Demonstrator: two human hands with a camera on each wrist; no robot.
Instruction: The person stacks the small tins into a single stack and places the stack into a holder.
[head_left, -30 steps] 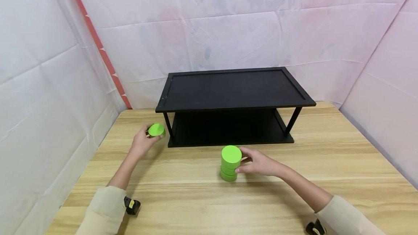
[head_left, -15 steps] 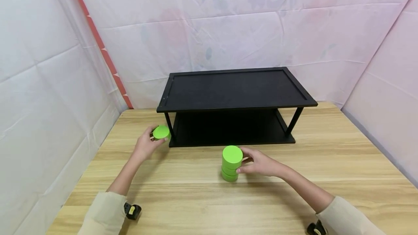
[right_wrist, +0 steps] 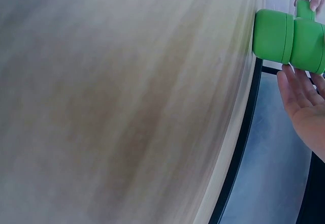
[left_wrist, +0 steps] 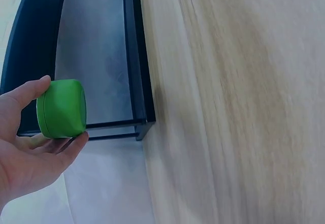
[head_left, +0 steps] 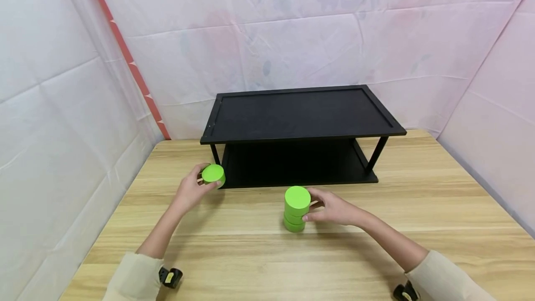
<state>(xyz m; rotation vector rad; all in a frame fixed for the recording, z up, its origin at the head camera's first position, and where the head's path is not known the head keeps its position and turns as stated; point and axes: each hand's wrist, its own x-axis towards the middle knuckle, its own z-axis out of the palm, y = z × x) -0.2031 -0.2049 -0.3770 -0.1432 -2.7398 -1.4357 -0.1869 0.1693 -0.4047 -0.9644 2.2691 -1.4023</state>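
While aloft, cylinder (left_wrist: 62,108) between left fingers (left_wrist: 74,147)

Green canisters (head_left: 297,199), black rack (head_left: 301,113)

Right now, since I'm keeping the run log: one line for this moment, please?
left hand: holds tub off table, near rack | right hand: holds stack | stack: upright on table

From here, the rack (head_left: 303,115) stands toward the rear of the desk (head_left: 234,264), before the sheet wall (head_left: 292,55). The stack of cylinders (head_left: 296,206) stands in front of the rack's middle, right hand (head_left: 332,208) at its right. The single cylinder (head_left: 213,175), in the left hand (head_left: 192,190), is near the rack's left front corner.
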